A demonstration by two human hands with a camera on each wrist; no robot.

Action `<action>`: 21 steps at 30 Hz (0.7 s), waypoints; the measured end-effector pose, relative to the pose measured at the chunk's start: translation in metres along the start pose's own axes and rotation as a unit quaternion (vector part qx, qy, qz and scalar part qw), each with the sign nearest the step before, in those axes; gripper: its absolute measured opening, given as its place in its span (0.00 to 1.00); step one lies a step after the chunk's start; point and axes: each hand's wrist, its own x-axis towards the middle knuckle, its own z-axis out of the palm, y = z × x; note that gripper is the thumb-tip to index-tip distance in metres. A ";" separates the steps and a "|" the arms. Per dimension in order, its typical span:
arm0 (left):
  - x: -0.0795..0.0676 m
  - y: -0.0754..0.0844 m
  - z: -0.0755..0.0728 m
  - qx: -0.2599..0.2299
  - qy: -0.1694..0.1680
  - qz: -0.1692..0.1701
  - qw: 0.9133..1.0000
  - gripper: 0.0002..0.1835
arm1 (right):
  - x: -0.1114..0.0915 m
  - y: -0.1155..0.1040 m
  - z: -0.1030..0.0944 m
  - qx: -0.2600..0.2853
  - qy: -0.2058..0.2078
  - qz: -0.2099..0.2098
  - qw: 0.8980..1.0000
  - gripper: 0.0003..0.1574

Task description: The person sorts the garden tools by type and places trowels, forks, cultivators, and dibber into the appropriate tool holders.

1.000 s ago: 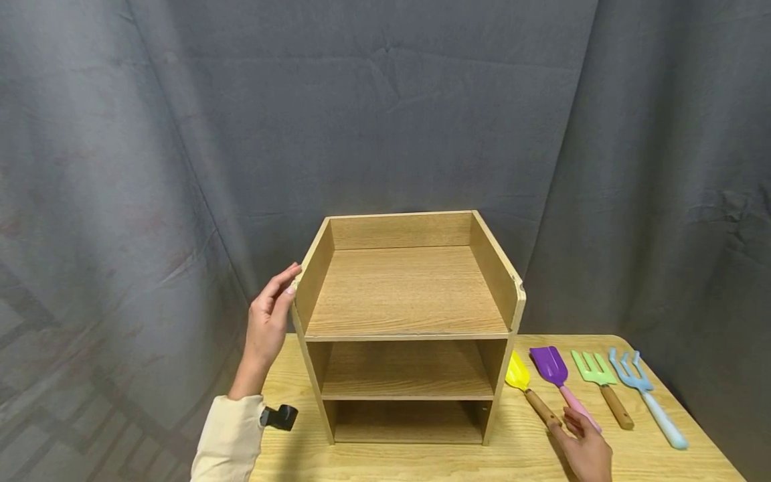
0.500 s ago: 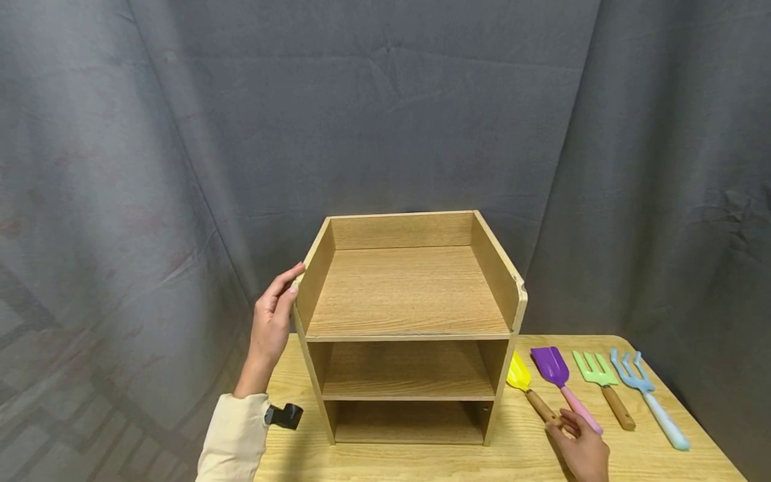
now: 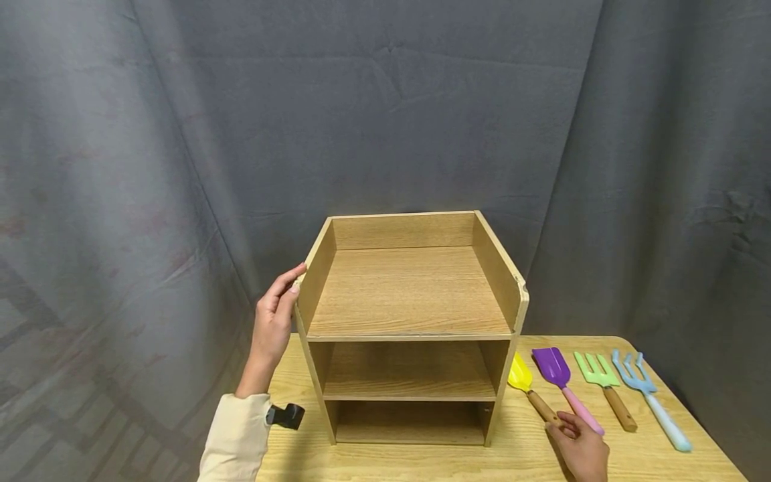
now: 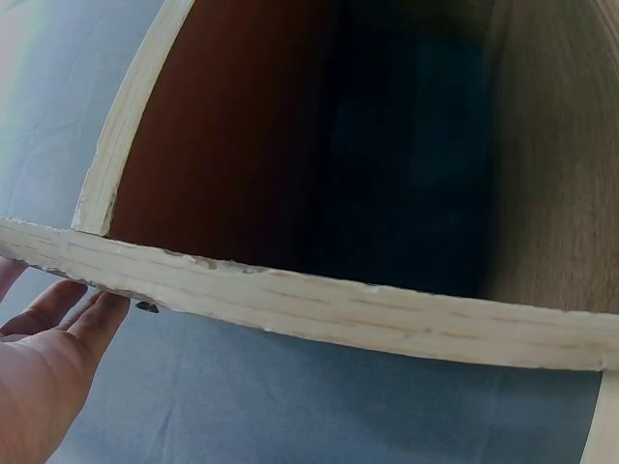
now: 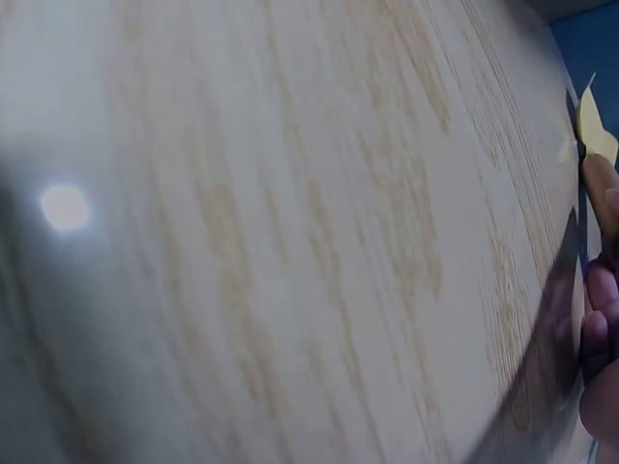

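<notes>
A wooden desktop shelf (image 3: 409, 291) with an open top tray and two compartments below stands upright on the table. My left hand (image 3: 274, 328) rests its fairly straight fingertips against the outer edge of the shelf's left side panel, near the front corner. In the left wrist view, the fingers (image 4: 102, 324) lie along that panel's outside. My right hand (image 3: 581, 445) pinches the wooden handle end of a yellow toy shovel (image 3: 519, 375), which lies right of the shelf. Beside it lies a purple shovel (image 3: 551, 367) with a pink handle, close to the right fingertips.
Farther right on the table (image 3: 458, 465) lie a green fork (image 3: 596, 370) with a wooden handle and a light blue rake (image 3: 662, 418). Grey curtain (image 3: 385, 107) hangs behind the table and along both sides. A black wrist strap mount (image 3: 286, 416) projects from the left sleeve.
My left fingers have shifted slightly right, closer in on the shelf's edge. The right hand has drawn in a little around the yellow shovel's handle end. The tools stay in place.
</notes>
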 end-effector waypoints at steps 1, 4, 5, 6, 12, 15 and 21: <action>0.000 0.000 0.000 -0.001 0.000 -0.001 1.000 0.17 | 0.000 0.000 0.000 0.000 0.001 0.002 1.000 0.27; 0.000 0.001 0.000 -0.002 0.000 -0.003 1.000 0.17 | 0.000 -0.001 0.000 0.003 0.003 0.005 1.000 0.26; 0.000 0.001 0.000 -0.003 0.000 -0.003 1.000 0.17 | -0.001 -0.002 0.000 0.003 0.004 0.006 1.000 0.26; 0.000 0.001 0.000 -0.003 0.000 -0.004 1.000 0.17 | -0.001 -0.002 0.001 0.002 0.006 0.007 1.000 0.26; 0.000 0.001 0.000 -0.002 -0.001 -0.003 1.000 0.17 | -0.003 -0.006 0.001 0.005 0.003 0.017 1.000 0.26; 0.000 0.001 0.000 0.001 -0.001 -0.001 1.000 0.17 | -0.003 -0.007 0.001 0.010 0.001 0.021 1.000 0.27; 0.000 0.000 0.000 0.001 0.000 -0.003 1.000 0.17 | -0.006 -0.011 0.002 0.017 0.017 0.032 0.999 0.26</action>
